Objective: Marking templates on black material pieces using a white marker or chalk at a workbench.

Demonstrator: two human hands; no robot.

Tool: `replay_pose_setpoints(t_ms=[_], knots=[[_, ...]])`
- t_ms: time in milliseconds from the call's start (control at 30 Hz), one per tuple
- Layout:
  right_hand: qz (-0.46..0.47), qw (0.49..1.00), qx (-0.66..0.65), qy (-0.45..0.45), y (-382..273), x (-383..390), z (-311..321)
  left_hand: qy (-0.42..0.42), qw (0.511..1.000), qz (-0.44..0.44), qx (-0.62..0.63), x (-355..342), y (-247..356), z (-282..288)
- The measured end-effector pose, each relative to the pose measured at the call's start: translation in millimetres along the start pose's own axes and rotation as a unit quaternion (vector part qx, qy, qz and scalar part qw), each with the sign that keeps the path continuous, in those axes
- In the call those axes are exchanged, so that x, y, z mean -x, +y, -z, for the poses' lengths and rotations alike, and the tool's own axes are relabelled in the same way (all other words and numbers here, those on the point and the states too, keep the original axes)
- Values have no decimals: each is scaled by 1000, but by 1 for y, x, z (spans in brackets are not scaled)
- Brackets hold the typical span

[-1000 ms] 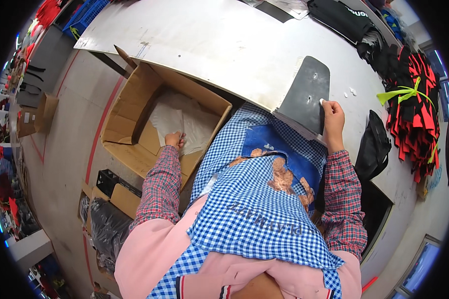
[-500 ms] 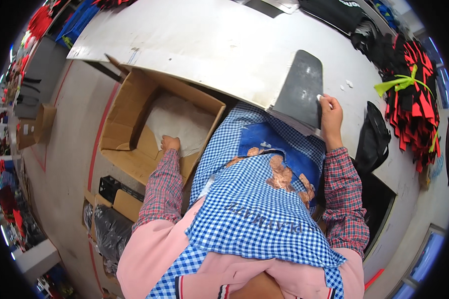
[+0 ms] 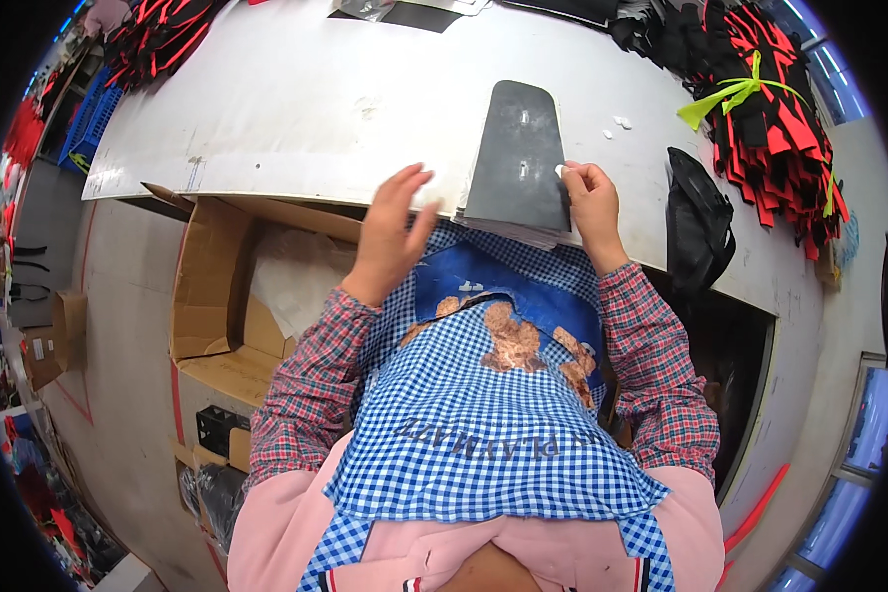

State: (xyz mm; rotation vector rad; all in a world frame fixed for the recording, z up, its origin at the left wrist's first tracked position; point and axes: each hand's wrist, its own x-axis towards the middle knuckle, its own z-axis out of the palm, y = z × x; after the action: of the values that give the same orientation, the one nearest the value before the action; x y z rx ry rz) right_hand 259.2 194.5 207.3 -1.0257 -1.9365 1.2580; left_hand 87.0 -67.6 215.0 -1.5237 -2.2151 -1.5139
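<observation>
- The clock here sits in the middle of the view, with 12 at the top.
- The dark piece (image 3: 498, 173) is at 1 o'clock. It lies flat on top of a pile (image 3: 518, 230) at the near edge of the white table (image 3: 286, 109).
- The right hand (image 3: 594, 207) is at 2 o'clock, by the right side of the dark piece. Its thumb and finger seem to pinch a small white bit (image 3: 560, 171).
- The left hand (image 3: 387, 242) is at 11 o'clock, with its fingers spread and a bit blurry. I see nothing in it, and it looks apart from the pile.
- The big brown box (image 3: 205, 286) is at 9 o'clock, with pale sheets (image 3: 291, 281) inside. I can't count them.
- What looks done: the top piece is laid out flat, and it has two small pale marks, one above the other. I can't tell what made them.
- What looks left: many thin edges show under the top piece, so the work seems only part-way. I can't tell how many pieces are finished.
- More white bits (image 3: 623, 123) lie loose on the table between 1 and 2 o'clock, out of both hands.
</observation>
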Motion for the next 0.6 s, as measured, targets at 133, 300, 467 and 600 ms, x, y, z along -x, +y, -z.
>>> replay_pose_setpoints(t_ms=[133, 300, 467, 600], knots=[[-16, 1000, -18, 0, 1, 5, 1, -102, 993, -38, -43, -12, 15, -25], [-7, 1000, -3, 3, 3, 10, 4, -173, 978, -65, -100, -14, 9, -36], [28, 999, 38, 1, -3, 14, 4, -181, 974, -70, -119, -14, 1, -39], [28, 998, 50, 8, -7, 17, 4, -184, 975, -74, -104, -16, -2, -38]])
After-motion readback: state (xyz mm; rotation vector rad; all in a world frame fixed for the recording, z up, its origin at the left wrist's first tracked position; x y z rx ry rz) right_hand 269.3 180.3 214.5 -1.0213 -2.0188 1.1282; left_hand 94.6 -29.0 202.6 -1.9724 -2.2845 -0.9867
